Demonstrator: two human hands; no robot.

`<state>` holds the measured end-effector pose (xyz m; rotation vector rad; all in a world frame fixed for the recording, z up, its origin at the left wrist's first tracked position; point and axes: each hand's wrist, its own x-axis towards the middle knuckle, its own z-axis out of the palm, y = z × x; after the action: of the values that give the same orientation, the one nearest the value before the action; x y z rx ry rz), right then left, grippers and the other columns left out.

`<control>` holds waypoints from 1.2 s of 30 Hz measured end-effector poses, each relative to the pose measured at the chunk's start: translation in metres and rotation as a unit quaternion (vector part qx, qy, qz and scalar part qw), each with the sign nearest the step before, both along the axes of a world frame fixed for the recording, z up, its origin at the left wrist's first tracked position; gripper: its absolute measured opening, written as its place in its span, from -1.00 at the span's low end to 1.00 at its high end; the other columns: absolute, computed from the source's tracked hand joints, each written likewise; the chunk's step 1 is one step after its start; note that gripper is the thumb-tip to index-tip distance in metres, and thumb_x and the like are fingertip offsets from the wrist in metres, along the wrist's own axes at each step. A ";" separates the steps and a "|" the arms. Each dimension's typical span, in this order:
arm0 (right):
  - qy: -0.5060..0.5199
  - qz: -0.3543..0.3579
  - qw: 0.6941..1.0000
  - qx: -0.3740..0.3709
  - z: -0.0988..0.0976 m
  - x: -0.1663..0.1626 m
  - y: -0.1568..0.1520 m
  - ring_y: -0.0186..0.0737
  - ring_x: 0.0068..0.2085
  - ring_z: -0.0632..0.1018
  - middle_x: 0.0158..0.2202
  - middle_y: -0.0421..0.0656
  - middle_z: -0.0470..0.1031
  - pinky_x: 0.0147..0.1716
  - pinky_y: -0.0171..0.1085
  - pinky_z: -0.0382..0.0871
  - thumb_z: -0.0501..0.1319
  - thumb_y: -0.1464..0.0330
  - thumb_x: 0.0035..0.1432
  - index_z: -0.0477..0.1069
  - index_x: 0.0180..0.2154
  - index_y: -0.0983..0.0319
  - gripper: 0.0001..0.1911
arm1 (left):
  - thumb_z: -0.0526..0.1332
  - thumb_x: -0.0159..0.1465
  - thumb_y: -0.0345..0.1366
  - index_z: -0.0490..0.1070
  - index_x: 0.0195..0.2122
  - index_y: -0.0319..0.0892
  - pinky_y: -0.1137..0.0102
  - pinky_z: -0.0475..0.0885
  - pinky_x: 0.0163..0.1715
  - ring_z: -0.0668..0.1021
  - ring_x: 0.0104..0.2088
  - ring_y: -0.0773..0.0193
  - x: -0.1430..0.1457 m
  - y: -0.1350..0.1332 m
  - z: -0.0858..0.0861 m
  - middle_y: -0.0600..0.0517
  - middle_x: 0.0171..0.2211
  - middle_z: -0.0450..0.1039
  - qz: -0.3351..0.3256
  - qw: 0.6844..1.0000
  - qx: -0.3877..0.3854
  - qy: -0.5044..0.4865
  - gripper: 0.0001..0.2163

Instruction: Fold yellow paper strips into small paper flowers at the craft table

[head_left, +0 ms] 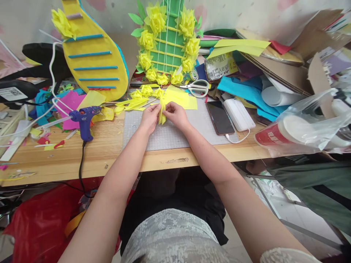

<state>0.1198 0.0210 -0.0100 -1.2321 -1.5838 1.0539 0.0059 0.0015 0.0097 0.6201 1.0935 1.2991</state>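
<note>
Both my hands meet over a grey cutting mat [170, 135] on the wooden table. My left hand [149, 117] and my right hand [177, 114] are closed, pinching a folded yellow paper strip [162, 114] held upright between them. Just behind it lie yellow paper sheets [179, 98], loose yellow strips [131, 105] and small yellow paper flowers [146, 91]. At the back stands a green craft piece [167, 47] ringed with yellow flowers.
A blue glue gun [85, 118] stands left of the mat, its cord hanging over the table edge. Scissors [197, 87], a phone [219, 117] and a white power bank [238, 114] lie to the right. A yellow board with blue bars [91, 54] leans at back left. Paper, cardboard and a plastic bag [307, 124] crowd the right.
</note>
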 end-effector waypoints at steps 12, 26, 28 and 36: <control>0.023 0.014 0.999 -0.017 0.005 0.005 0.000 -0.37 -0.46 0.39 -0.53 -0.29 0.39 -0.38 -0.31 0.26 0.19 0.34 -0.03 0.31 -0.51 0.22 -0.90 | 0.23 0.23 -0.40 0.52 -0.41 -0.26 0.52 0.46 -0.37 0.58 -0.46 0.41 0.000 0.000 -0.003 0.05 -0.50 0.56 -0.004 1.000 0.025 -0.001 -0.90; 0.066 0.020 0.997 -0.047 0.007 0.005 0.001 -0.38 -0.45 0.45 -0.53 -0.29 0.42 -0.36 -0.32 0.32 0.23 0.37 -0.02 0.32 -0.49 0.23 -0.90 | 0.21 0.23 -0.42 0.49 -0.37 -0.26 0.50 0.50 -0.34 0.59 -0.43 0.41 0.001 -0.001 0.000 0.04 -0.44 0.57 0.001 1.000 0.023 0.019 -0.92; 0.068 -0.008 0.997 -0.027 0.010 0.008 0.001 -0.39 -0.45 0.44 -0.53 -0.31 0.41 -0.35 -0.33 0.30 0.25 0.35 0.00 0.35 -0.42 0.23 -0.89 | 0.20 0.24 -0.39 0.48 -0.31 -0.25 0.50 0.49 -0.39 0.59 -0.45 0.40 -0.001 -0.003 0.002 0.04 -0.41 0.58 0.006 0.999 0.014 0.049 -0.92; 0.112 0.014 0.990 -0.081 0.015 0.013 0.003 -0.42 -0.51 0.38 -0.60 -0.33 0.32 -0.42 -0.36 0.25 0.28 0.35 0.05 0.29 -0.48 0.23 -0.82 | 0.24 0.23 -0.33 0.34 -0.29 -0.23 0.54 0.34 -0.63 0.45 -0.67 0.47 -0.001 -0.007 0.003 0.07 -0.47 0.54 -0.077 0.975 0.050 0.201 -0.90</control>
<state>0.1326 0.0238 0.0055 -1.1550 -1.3694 1.3130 0.0049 -0.0056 0.0126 1.0554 1.2823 1.1241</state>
